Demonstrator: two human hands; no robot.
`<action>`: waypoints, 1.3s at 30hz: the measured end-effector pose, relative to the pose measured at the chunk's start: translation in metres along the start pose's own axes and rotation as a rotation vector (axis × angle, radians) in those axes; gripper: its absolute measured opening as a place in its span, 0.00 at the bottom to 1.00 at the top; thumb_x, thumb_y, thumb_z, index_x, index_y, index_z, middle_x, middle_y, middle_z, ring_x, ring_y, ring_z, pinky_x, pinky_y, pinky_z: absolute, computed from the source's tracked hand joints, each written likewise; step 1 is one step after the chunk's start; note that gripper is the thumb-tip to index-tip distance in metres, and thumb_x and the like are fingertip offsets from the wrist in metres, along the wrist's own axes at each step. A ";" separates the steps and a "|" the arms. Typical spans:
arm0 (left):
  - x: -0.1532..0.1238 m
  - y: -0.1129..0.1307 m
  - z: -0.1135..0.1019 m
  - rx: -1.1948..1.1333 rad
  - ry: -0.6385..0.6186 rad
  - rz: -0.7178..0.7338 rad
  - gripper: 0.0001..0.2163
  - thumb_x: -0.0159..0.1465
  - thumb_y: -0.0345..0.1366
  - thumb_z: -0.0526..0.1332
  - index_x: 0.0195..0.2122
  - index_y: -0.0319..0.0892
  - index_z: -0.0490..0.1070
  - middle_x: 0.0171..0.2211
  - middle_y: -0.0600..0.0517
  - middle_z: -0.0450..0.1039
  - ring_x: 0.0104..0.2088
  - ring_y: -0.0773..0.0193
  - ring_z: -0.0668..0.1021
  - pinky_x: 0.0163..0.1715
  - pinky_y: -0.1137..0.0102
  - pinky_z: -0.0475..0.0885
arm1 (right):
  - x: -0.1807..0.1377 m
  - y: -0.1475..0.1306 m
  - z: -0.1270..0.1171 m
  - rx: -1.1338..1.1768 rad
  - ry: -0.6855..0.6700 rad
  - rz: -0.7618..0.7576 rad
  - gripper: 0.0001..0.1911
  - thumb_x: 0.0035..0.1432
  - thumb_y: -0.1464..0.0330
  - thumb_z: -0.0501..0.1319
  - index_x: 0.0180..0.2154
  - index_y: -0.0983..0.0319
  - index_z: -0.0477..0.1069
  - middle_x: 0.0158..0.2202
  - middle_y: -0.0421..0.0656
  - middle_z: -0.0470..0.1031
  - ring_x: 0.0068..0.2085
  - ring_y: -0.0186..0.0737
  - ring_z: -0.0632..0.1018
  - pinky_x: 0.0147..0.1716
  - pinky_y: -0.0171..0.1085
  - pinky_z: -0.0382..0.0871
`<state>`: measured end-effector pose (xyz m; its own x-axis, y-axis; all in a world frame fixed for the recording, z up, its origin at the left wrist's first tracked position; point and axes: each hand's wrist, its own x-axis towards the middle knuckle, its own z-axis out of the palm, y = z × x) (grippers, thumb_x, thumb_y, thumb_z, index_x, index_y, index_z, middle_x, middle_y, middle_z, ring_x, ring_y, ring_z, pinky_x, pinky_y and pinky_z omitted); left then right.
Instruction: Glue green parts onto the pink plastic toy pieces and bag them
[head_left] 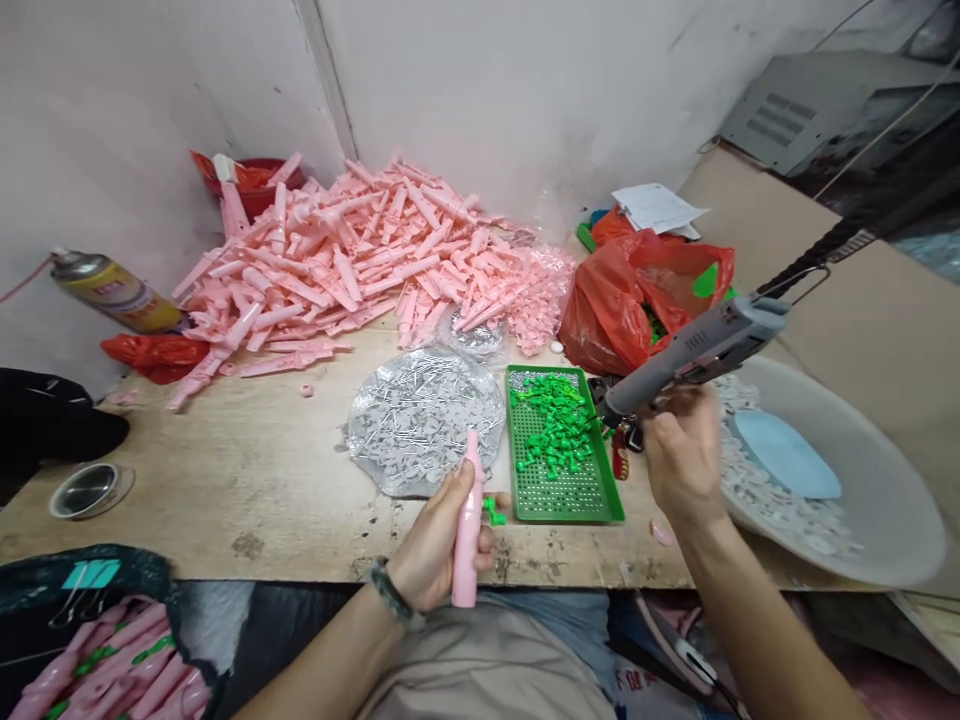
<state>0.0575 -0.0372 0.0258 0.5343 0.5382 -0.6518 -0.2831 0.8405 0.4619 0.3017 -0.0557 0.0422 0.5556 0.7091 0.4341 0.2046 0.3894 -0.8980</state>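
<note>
A pink plastic handle [468, 530] is gripped upright in the closed left hand [439, 540]; a grey hot-glue gun [697, 350] is clasped by the curled right hand [682, 455], just beside a green perforated tray [559, 500] heaped with small green plastic pieces [551, 425].

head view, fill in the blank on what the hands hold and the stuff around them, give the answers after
The left hand grips a long ____ plastic part. The right hand holds a hot glue gun with a ____ body. The perforated tray on the bench holds small ____ parts. A heap of matching parts is piled against the ____ at the back of the bench.

Missing words: pink, grey, green, wall.
</note>
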 end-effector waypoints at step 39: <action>0.026 -0.025 0.025 -0.017 0.135 0.146 0.27 0.58 0.62 0.59 0.39 0.40 0.68 0.24 0.59 0.62 0.14 0.77 0.60 0.12 0.79 0.55 | -0.050 0.007 0.058 0.294 -0.144 0.204 0.17 0.59 0.60 0.64 0.28 0.57 0.58 0.18 0.31 0.58 0.17 0.30 0.63 0.16 0.32 0.59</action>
<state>0.0985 -0.0458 0.0122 0.3748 0.6571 -0.6540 -0.3636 0.7531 0.5483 0.2284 -0.0543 0.0181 0.4381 0.8564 0.2734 -0.1498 0.3694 -0.9171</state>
